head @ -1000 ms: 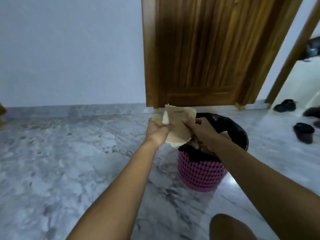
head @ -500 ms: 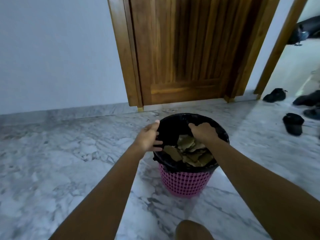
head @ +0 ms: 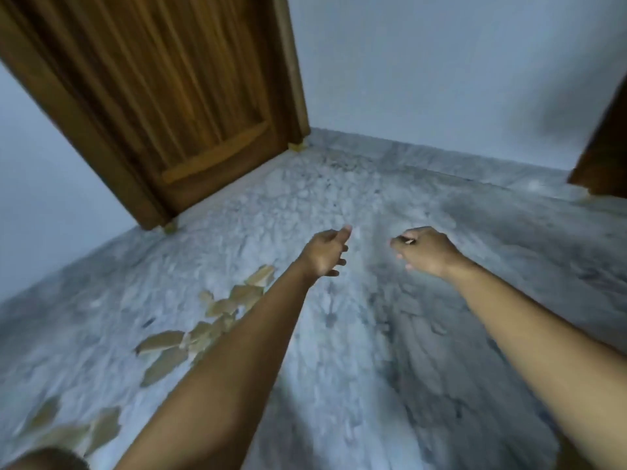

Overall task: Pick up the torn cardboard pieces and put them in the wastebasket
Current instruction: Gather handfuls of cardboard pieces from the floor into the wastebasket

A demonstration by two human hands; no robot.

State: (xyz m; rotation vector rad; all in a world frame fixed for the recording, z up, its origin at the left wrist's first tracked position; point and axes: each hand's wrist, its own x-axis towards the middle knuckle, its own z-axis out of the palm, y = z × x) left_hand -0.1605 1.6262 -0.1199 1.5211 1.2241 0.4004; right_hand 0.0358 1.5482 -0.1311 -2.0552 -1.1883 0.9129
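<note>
A: Hands?
B: We find both empty: left hand (head: 325,254) relaxed, right hand (head: 427,251) loosely curled
A: Outstanding?
B: We count many torn cardboard pieces (head: 163,340) on the floor (head: 373,334), left of the left hand; wastebasket unseen

Head view, tilted, facing down at marble floor (head: 356,334)

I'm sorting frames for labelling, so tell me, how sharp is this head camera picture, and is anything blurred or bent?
Head view: motion blur smears the marble floor and the torn cardboard pieces at lower left; the left hand and right hand are soft-edged but readable; wide-angle distortion tilts the wooden door; lighting is dim and even, without glare.
</note>
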